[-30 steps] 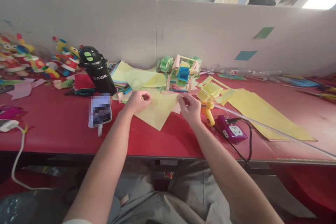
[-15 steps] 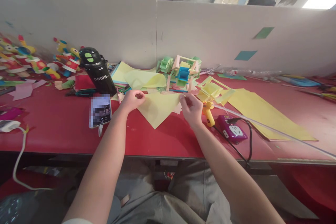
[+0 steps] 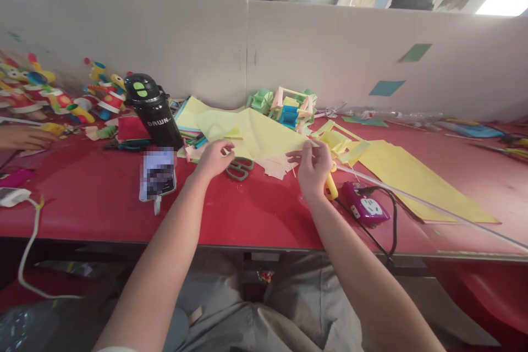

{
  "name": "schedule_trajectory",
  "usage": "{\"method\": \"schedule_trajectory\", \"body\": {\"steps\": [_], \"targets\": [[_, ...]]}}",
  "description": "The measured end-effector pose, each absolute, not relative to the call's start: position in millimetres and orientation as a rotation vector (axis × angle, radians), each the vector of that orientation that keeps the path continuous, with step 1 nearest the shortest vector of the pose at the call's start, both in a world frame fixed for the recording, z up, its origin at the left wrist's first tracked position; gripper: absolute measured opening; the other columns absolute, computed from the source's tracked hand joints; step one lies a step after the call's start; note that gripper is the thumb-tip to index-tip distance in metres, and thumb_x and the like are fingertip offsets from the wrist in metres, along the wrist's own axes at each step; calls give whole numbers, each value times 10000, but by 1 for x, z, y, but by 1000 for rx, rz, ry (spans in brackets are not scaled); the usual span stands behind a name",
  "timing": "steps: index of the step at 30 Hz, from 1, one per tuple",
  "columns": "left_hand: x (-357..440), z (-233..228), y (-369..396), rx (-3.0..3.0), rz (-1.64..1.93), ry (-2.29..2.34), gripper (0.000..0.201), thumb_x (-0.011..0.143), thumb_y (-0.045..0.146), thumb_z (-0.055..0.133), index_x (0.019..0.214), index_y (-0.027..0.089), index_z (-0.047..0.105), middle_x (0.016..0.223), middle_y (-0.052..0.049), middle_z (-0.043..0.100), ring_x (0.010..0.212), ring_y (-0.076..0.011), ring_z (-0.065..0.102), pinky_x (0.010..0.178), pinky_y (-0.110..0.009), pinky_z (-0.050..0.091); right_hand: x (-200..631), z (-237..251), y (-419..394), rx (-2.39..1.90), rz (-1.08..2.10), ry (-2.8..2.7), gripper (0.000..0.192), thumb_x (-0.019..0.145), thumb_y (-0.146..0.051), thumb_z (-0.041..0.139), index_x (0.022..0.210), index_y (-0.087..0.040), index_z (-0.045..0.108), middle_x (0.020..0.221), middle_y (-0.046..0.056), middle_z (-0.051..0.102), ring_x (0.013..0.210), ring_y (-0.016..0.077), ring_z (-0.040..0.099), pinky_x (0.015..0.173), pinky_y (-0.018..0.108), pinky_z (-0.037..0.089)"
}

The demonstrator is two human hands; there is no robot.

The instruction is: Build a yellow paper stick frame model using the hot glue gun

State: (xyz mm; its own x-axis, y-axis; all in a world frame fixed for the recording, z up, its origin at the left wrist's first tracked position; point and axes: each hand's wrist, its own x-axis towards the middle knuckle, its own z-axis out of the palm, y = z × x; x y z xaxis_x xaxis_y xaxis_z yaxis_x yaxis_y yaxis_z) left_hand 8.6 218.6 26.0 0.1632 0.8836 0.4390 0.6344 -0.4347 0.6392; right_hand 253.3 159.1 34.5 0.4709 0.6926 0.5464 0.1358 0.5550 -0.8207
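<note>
Spanning the view, the red bench (image 3: 103,198) carries everything. Large yellow paper sheets (image 3: 412,176) lie flat at the right, out of the working spot. One yellow sheet (image 3: 264,135) is lifted off the bench, the right hand (image 3: 314,168) pinching its near corner, which uncovers grey-handled scissors (image 3: 239,168). The left hand (image 3: 214,158), fingers curled and holding nothing I can see, sits just beside those scissors.

black flask (image 3: 153,111), phone (image 3: 157,172), purple socket (image 3: 364,207)
</note>
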Motion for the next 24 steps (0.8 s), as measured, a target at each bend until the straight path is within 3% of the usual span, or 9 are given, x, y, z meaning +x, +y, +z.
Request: {"method": "schedule_trajectory", "body": {"steps": [3,5,9,17,21,24], "targets": [[26,25,212,2322,981,1311,277,809,375,624,981,181,721,1048,-89,688,996,-242,625,871,-348,475,251,34,159,-913,437,-1086,237,915,-459,573,941,-229,520,726,-28,619,593,135,695,571,271,597],[34,25,208,2414,829,1328,243,787,390,643,907,202,740,1009,-79,692,958,-251,630,859,-370,468,249,32,158,-897,463,-1132,244,910,-463,582,911,-225,526,747,-17,639,643,153,718,629,304,622],[32,31,204,2497,610,1450,88,697,256,651,731,229,727,926,-53,710,898,-263,625,871,-415,436,247,30,157,-877,511,-1172,250,899,-467,600,897,-224,542,742,-20,638,697,174,737,678,331,636],[2,43,206,2369,460,1965,170,624,119,569,495,198,648,770,-113,707,933,-346,617,875,-472,416,247,28,160,-866,535,-1172,258,889,-474,608,887,-222,553,728,-21,636,690,172,728,675,331,628],[19,41,205,2182,878,1610,171,749,203,553,629,178,673,837,-96,702,870,-265,636,837,-384,475,247,28,157,-875,559,-1206,232,892,-454,606,884,-222,593,792,5,663,765,183,724,746,361,613],[38,42,203,1685,1124,1172,242,809,383,622,922,173,662,969,-79,695,876,-220,663,801,-340,519,248,28,153,-905,548,-1375,216,878,-431,617,862,-218,645,996,70,714,926,214,696,816,386,583]]}}
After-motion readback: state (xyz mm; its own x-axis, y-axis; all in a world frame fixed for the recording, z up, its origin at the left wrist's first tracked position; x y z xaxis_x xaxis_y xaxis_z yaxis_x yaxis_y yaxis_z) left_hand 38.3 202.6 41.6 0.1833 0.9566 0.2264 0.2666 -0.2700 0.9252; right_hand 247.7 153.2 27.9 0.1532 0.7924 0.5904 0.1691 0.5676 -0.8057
